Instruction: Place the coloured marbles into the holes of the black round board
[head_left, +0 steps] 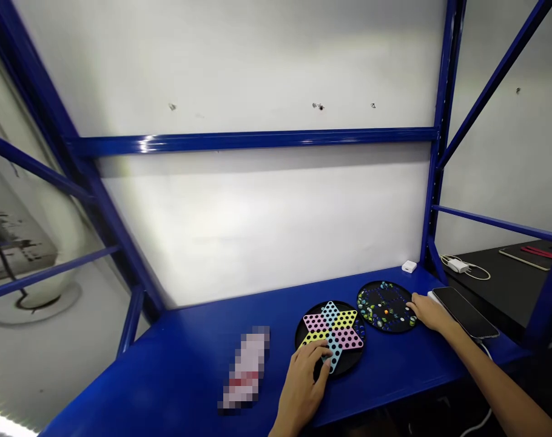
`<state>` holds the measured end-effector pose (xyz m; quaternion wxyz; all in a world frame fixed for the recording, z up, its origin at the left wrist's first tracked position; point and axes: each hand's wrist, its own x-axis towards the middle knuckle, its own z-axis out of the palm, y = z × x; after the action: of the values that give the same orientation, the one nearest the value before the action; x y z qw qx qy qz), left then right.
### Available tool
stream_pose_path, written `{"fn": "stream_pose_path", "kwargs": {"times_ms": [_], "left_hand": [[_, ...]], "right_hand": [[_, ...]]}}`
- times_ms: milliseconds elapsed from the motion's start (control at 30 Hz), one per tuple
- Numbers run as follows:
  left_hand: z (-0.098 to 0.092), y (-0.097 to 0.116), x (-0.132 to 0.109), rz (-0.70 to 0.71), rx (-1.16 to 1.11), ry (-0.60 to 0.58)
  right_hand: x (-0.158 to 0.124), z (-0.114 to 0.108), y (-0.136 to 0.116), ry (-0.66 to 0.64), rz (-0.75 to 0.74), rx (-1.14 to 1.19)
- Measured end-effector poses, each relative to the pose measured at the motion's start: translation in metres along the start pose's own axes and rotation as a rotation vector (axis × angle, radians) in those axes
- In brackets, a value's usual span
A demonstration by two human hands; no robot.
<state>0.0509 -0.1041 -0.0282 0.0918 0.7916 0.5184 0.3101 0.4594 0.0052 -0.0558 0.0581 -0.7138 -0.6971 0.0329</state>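
1. Chinese checkers board (333, 331): round black disc with a six-point star in pink, yellow and pale blue, punched with rows of dark holes. It lies flat on the blue desk (180, 364), near the front edge, right of centre. Its near-left rim is hidden under the left hand.
2. Left hand (306, 379): palm down, fingers loosely spread and resting on the board's near edge, fingertips on the star's lower-left point. Not closed around anything. Forearm cut off by the bottom of the frame.
3. Marble tray (386, 306): a second round black dish, just right of and behind the board, the two rims nearly touching. It holds many small glossy marbles in mixed colours; single colours are hard to separate at this size.
4. Right hand (428, 312): fingers lightly curled against the tray's right rim. Whether a marble is pinched between the fingertips cannot be told.
5. Phone (464, 312): dark glossy slab, screen up, just right of the right hand, overhanging the desk's corner. What lies beneath it is partly hidden.
6. Pixelated patch (247, 370): whitish oblong with a red band, left of the board; contents unreadable.
7. White adapter (409, 266): small and boxy, at the desk's back corner.
8. Blue frame (258, 141): painted metal beams, glossy, against a white wall.
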Motion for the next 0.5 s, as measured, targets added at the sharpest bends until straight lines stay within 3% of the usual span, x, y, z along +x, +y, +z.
{"fn": "stream_pose_path", "kwargs": {"times_ms": [500], "left_hand": [[-0.0017, 0.0036, -0.0004, -0.005, -0.028, 0.005]], "right_hand": [[0.0027, -0.0063, -0.0093, -0.054, 0.046, -0.056]]}}
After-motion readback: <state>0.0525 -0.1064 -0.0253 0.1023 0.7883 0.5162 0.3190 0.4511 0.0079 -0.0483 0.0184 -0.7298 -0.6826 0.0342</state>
